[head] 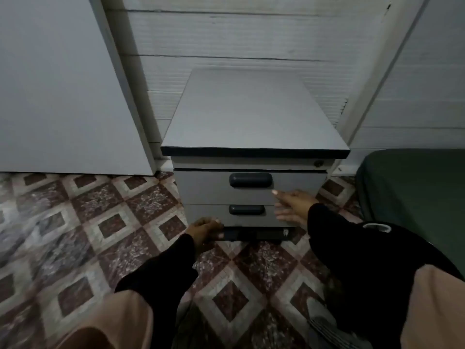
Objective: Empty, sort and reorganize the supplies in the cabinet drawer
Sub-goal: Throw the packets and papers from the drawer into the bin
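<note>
Grey laminate drawer cabinet facing camera, drawers closed (dark oval handles); left hand gripping bottom edge, right hand hovering, fingers spread.

You're in a home room: patterned floor tiles, a grey drawer cabinet, a green-covered bed.

Cabinet top: smooth matt grey laminate, with a black edge band along the front.
Drawer fronts: 2 flat grey panels, matt and smooth.
Drawer handles: dark, rounded, plastic-looking, with a faint sheen.
Floor: glossy patterned tiles in speckled maroon and pale stone-like squares.
Wall: white horizontal boards, finely ribbed, with cracked seams.
Sleeves: black matt cloth, under looser tan cloth.
Green surface: matt dark green cloth at the right.
</note>
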A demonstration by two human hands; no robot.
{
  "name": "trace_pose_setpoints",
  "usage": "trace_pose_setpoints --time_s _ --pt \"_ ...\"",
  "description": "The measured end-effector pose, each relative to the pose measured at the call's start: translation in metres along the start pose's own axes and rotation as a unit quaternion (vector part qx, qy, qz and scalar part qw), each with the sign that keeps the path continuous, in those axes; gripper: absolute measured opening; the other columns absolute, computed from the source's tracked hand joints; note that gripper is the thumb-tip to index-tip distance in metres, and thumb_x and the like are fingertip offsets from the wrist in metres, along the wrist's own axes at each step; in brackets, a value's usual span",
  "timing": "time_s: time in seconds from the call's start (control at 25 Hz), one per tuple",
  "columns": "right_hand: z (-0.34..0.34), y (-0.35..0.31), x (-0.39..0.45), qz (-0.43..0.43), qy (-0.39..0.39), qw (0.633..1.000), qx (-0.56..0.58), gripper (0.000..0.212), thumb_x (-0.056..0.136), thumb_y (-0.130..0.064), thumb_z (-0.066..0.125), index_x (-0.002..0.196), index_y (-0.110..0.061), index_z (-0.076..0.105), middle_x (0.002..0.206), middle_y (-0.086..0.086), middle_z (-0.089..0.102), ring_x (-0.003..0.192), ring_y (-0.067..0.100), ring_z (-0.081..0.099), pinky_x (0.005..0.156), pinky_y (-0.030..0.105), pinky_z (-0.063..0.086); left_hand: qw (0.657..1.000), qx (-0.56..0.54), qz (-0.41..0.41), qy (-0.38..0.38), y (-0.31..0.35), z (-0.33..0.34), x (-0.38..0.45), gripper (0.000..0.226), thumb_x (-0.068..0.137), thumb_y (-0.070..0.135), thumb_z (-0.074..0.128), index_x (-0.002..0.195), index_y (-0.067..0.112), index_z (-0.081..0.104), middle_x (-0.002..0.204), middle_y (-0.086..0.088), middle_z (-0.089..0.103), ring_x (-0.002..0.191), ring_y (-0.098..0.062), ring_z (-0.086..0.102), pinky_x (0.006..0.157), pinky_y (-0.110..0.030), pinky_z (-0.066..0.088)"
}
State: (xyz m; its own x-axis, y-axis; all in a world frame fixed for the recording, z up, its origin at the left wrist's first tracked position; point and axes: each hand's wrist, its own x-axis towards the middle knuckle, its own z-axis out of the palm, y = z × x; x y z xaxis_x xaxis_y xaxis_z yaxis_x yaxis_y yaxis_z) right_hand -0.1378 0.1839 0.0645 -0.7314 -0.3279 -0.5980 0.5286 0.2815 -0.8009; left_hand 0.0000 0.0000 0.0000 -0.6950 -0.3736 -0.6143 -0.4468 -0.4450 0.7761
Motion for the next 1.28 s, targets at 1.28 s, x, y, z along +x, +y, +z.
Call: trace_pose_setpoints --time_s 1.28 --pt "-0.023 0.045 0.034 -0.076 -0.035 0.909 -0.409 0.014 0.094 -0.012 0.051 0.091 -0.004 0.062 0.094 0.014 0.058 0.086 0.023 0.056 0.070 0.027 0.045 0.839 0.543 -0.043 -0.021 -0.028 -0.025 0.001 0.032 0.098 0.033 0.044 0.098 0.008 0.064 0.094 -0.012 0.068 0.082 -0.024 0.065 0.073 -0.033 0.052"
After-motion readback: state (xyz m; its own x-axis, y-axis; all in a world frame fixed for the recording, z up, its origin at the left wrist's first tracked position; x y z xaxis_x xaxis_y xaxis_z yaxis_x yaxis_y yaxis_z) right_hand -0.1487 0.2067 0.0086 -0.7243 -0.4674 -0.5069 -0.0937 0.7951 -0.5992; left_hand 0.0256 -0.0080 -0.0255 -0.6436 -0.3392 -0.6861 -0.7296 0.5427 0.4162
